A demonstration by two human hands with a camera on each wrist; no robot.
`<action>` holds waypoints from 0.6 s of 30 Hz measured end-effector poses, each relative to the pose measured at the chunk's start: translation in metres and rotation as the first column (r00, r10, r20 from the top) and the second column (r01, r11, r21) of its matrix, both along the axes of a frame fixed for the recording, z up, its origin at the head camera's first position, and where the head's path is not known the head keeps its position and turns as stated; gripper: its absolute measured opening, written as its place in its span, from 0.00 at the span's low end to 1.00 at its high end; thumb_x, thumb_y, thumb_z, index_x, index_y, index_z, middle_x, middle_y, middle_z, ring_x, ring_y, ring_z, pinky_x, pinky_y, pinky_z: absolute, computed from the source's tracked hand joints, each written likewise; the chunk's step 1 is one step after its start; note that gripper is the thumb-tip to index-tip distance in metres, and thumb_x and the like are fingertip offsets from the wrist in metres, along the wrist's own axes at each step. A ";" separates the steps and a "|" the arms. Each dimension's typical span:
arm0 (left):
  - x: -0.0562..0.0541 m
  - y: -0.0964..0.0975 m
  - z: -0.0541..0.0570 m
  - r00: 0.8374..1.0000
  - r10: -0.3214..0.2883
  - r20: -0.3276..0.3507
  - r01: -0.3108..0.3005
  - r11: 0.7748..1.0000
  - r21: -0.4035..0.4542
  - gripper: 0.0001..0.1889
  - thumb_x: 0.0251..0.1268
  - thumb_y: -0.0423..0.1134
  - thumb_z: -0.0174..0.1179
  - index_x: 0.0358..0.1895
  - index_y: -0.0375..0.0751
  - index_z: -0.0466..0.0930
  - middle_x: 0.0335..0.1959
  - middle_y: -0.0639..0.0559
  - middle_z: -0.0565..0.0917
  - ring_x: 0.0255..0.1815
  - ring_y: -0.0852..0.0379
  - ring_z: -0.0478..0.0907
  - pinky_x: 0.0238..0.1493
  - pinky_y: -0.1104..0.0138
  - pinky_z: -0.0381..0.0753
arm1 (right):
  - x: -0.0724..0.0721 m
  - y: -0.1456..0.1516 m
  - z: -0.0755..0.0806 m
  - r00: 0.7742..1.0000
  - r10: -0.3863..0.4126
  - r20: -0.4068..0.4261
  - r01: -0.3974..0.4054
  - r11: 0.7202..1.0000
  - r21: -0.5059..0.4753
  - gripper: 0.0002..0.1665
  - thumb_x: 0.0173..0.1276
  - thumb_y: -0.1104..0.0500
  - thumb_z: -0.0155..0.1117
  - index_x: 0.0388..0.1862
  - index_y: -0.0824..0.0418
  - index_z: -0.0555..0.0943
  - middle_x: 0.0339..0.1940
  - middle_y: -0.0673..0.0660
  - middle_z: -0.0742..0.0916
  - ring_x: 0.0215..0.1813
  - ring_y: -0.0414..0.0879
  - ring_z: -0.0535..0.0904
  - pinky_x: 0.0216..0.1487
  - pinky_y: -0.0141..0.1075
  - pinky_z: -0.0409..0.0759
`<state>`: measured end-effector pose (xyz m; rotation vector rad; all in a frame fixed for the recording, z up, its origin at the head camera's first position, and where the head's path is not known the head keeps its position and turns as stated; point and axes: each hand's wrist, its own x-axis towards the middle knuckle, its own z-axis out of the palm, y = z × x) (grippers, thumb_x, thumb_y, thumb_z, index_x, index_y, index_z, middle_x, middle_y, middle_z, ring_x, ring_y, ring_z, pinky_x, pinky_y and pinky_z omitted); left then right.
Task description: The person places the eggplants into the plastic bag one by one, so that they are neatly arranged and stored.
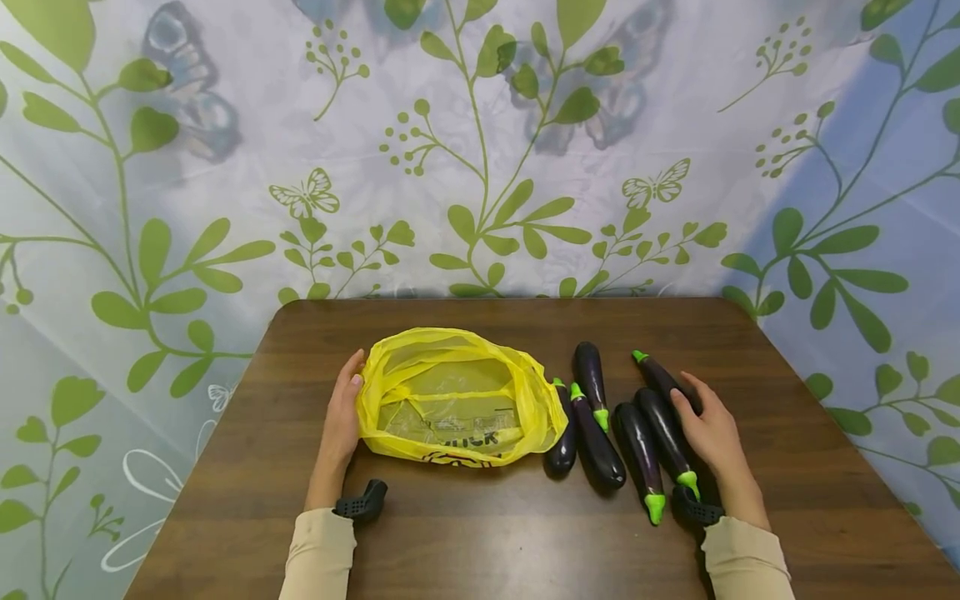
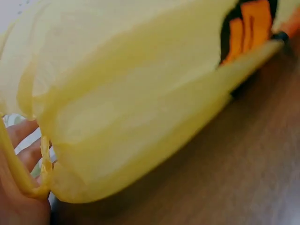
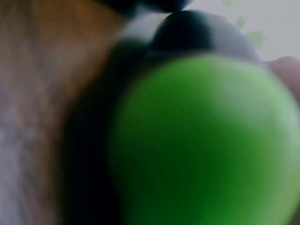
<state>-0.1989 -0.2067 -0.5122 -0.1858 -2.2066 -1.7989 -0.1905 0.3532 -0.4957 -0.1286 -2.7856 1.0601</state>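
A yellow plastic bag (image 1: 450,333) stands with its mouth wide open in the head view. My left hand (image 1: 343,408) holds its left rim, and a bag strip (image 2: 18,173) crosses that hand in the left wrist view. Several purple eggplants with bright green stems lie right of the bag. My right hand (image 1: 711,429) has its thumb and fingers around the rightmost eggplant (image 1: 656,375), which lies on the table; part of its grip is hidden. A blurred green stem (image 3: 206,140) fills much of the right wrist view.
Two eggplants, one dark (image 1: 637,446) and another (image 1: 663,429), lie just left of my right hand. Three more, including one eggplant (image 1: 596,442), lie close to the bag's right side. The brown wooden table (image 1: 510,533) meets a leaf-patterned cloth (image 1: 420,208) at the back.
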 end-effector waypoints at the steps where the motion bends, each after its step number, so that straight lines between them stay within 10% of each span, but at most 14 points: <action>1: 0.000 0.000 0.001 1.000 0.002 0.008 -0.002 1.000 0.003 0.28 0.87 0.45 0.36 0.81 0.37 0.56 0.81 0.38 0.60 0.82 0.40 0.54 0.79 0.53 0.51 | 0.000 0.000 -0.002 1.000 -0.016 0.009 0.017 1.000 -0.016 0.39 0.84 0.41 0.46 0.81 0.64 0.61 0.76 0.76 0.68 0.74 0.77 0.61 0.68 0.71 0.60; 9: 0.004 0.000 0.004 0.994 -0.017 0.110 0.006 0.995 0.097 0.29 0.87 0.52 0.34 0.81 0.43 0.59 0.80 0.42 0.62 0.80 0.47 0.57 0.80 0.50 0.50 | 0.003 0.002 -0.010 0.997 -0.058 0.055 0.061 0.997 -0.041 0.42 0.83 0.37 0.44 0.83 0.60 0.58 0.77 0.73 0.69 0.76 0.77 0.61 0.70 0.71 0.58; 18: 0.002 0.001 0.003 0.992 -0.002 0.126 0.004 1.000 -0.018 0.29 0.87 0.51 0.35 0.81 0.41 0.59 0.81 0.43 0.62 0.82 0.45 0.55 0.80 0.47 0.50 | 0.004 0.002 -0.010 0.999 0.031 0.014 -0.032 0.999 0.025 0.40 0.83 0.40 0.46 0.83 0.62 0.58 0.77 0.74 0.68 0.74 0.78 0.61 0.67 0.73 0.58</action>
